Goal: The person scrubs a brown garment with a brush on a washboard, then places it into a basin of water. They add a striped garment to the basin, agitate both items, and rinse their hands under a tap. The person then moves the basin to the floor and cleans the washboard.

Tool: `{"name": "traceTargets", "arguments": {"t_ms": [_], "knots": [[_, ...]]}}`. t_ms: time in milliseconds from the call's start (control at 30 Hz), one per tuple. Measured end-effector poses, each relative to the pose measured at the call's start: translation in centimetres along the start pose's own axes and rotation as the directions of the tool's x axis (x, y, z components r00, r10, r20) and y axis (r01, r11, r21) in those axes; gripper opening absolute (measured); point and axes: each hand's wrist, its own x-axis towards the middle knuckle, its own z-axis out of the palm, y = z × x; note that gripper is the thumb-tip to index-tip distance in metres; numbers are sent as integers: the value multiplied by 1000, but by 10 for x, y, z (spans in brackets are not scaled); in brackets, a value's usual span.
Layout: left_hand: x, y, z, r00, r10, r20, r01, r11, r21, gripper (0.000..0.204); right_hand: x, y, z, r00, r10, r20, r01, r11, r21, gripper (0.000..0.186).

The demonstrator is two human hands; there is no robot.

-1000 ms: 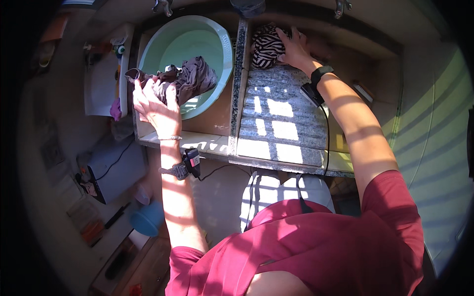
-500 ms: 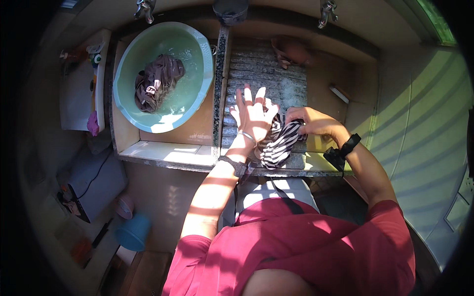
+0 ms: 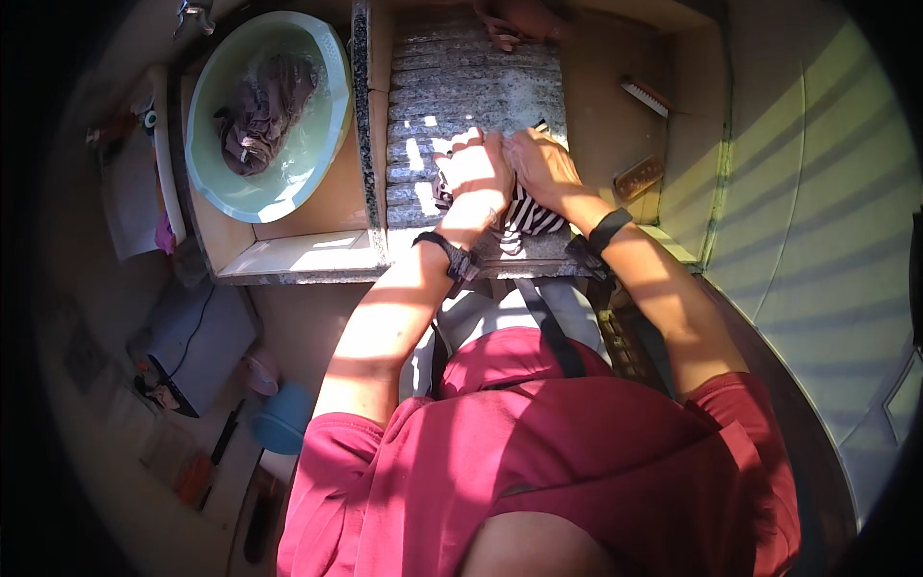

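Note:
A black-and-white striped cloth [image 3: 531, 219] lies bunched on the ridged stone washboard [image 3: 452, 72] of the sink. My left hand [image 3: 475, 175] is closed on its left part, the fingers curled and knuckles in bright sun. Close beside it, my right hand [image 3: 544, 171] is closed on the far right part of the same cloth, and a small tip pokes out beyond the fingers. Both hands hide much of the fabric. Its near end hangs toward the sink's front edge.
To the left, a pale green basin [image 3: 338, 101] holds water and a soaked brownish-purple garment [image 3: 269, 113]. A reddish-brown item [image 3: 519, 21] lies at the washboard's far end. Two brushes, one white-bristled [image 3: 645, 97] and one brown [image 3: 639, 178], lie right. A metal tap [image 3: 195, 17] is far left.
My left hand, spread with fingers stretched before, has curled onto the cloth. My right hand has come in beside it and both press farther forward. The whole view has shifted.

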Motion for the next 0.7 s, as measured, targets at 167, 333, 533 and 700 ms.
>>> {"name": "traceTargets", "arguments": {"t_ms": [167,333,533,700], "knots": [[15,-21,16,993,-22,-120,-16,953,-304,43,17,-36,-46,949,162,270,-142,985,-93,45],[-90,-13,46,944,132,-304,-122,991,50,42,-87,-28,35,930,-211,-300,222,975,4,14],[43,-11,5,967,-13,-254,-14,994,-107,33,46,-10,-5,970,-39,-240,-15,975,-221,40],[-52,-2,13,902,208,-379,-287,944,-165,25,-65,-32,9,968,-40,-248,50,998,33,34]]}}
